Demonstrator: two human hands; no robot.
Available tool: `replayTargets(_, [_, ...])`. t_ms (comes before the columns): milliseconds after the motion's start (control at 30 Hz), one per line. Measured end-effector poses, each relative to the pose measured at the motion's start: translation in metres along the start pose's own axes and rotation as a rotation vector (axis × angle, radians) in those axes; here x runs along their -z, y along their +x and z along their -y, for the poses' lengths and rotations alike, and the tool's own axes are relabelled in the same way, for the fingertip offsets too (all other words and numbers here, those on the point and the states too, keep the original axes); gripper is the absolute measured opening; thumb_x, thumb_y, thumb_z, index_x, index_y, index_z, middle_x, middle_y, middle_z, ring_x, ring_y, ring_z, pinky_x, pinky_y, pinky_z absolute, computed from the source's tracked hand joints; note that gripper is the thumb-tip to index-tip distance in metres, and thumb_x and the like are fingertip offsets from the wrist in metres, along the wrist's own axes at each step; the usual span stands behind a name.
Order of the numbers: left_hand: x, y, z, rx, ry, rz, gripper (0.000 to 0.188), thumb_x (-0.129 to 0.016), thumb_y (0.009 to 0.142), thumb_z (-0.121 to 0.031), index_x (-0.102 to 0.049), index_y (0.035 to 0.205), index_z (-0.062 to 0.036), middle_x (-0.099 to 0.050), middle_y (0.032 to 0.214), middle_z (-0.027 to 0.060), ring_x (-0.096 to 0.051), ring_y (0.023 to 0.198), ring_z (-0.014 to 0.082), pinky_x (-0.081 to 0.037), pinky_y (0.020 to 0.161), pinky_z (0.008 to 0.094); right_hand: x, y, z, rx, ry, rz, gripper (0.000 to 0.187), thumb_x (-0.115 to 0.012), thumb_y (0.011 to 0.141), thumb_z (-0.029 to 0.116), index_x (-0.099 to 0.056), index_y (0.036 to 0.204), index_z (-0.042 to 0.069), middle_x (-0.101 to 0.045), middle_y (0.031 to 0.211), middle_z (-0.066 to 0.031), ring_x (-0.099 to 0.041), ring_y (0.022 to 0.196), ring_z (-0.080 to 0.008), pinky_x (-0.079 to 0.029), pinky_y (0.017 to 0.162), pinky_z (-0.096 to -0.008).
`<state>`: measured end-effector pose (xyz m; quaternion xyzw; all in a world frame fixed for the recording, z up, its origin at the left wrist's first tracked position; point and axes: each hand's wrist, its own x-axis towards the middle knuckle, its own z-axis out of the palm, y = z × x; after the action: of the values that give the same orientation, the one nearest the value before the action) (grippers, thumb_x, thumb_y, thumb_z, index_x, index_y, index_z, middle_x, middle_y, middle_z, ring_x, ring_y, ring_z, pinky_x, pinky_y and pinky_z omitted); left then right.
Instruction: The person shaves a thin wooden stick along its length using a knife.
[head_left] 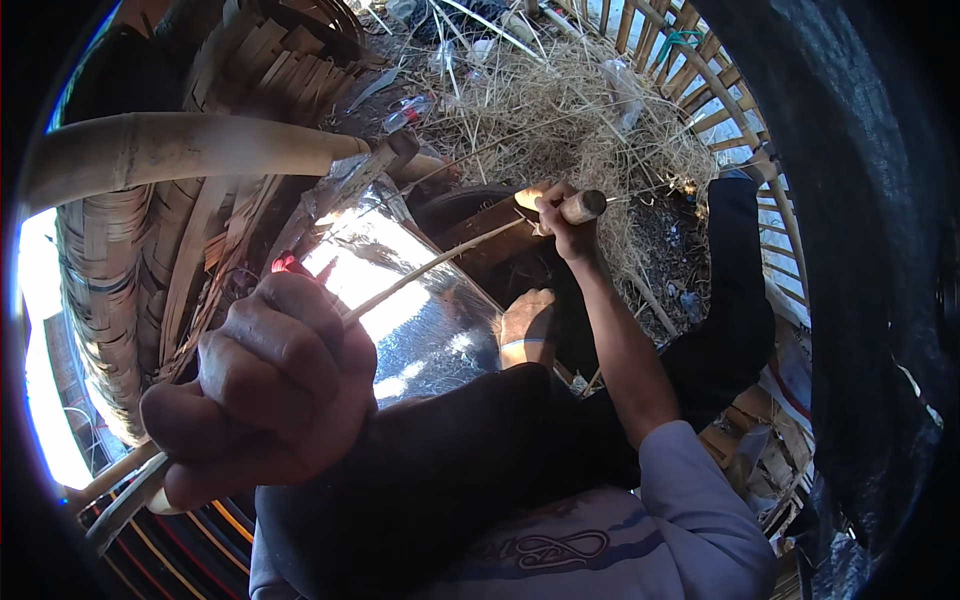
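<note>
My left hand [270, 380], large and close, is closed in a fist around a thin bamboo rod [430, 268]. The rod's other end comes out below the fist at lower left. It slants up and right to my right hand [568, 228], which is closed on a short round wooden handle [583, 207]. Whether a blade is attached to the handle I cannot tell. Next to the right hand lies a flat brown piece of wood [488, 243]. A bare foot [527, 328] with a pale strap shows between the hands, beside a shiny silver sheet [410, 290].
A thick bamboo pole [200, 150] juts in from the left above woven bamboo baskets [110, 290]. Pale shavings [560, 120] cover the ground ahead, near a clear plastic piece with red [405, 113]. A slatted bamboo fence [725, 100] and dark sheeting [880, 250] stand at right.
</note>
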<state>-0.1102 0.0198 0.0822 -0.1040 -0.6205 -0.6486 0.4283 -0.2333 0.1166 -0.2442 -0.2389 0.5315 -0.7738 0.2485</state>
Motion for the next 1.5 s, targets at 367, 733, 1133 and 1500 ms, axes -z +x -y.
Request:
replayTargets(367, [0.011, 0.000, -0.001, 0.019, -0.046, -0.182, 0.040, -0.041, 0.094, -0.052, -0.032, 0.071, -0.0208, -0.029, 0.050, -0.0046, -0.021, 0.040, 0.0049, -0.021, 0.042, 0.0211, 0.013, -0.006, 0.038, -0.078, 0.294, -0.273, 0.016, -0.065, 0.082, 0.003, -0.049, 0.080, 0.006, -0.051, 0.064, -0.0018, -0.046, 0.045, -0.0080, -0.039, 0.044, -0.0235])
replayTargets(733, [0.014, -0.001, -0.002, 0.008, 0.003, -0.157, 0.048, -0.034, 0.095, -0.055, -0.035, 0.064, -0.0188, -0.024, 0.050, -0.0055, -0.019, 0.039, 0.0053, -0.015, 0.042, 0.0252, 0.014, -0.007, 0.077, -0.045, 0.356, -0.379, 0.017, -0.064, 0.085, 0.010, -0.048, 0.081, 0.006, -0.045, 0.060, -0.0005, -0.043, 0.048, -0.0089, -0.038, 0.049, -0.0263])
replayTargets(1133, [0.009, -0.007, 0.006, -0.043, 0.054, -0.147, 0.043, -0.037, 0.093, -0.057, -0.038, 0.074, -0.0186, -0.025, 0.048, -0.0049, -0.018, 0.039, 0.0072, -0.018, 0.041, 0.0233, -0.012, -0.006, 0.050, 0.034, 0.082, -0.120, 0.015, -0.067, 0.080, 0.005, -0.054, 0.072, 0.007, -0.052, 0.065, 0.0013, -0.049, 0.054, -0.0062, -0.040, 0.050, -0.0233])
replayTargets(1500, [0.006, -0.008, 0.009, -0.051, -0.002, -0.123, 0.042, -0.039, 0.093, -0.055, -0.035, 0.073, -0.0183, -0.027, 0.047, -0.0038, -0.018, 0.038, 0.0072, -0.018, 0.038, 0.0226, -0.006, 0.002, 0.028, -0.010, 0.295, -0.072, 0.011, -0.063, 0.082, 0.004, -0.053, 0.076, 0.005, -0.051, 0.063, 0.0002, -0.047, 0.051, -0.0060, -0.038, 0.046, -0.0228])
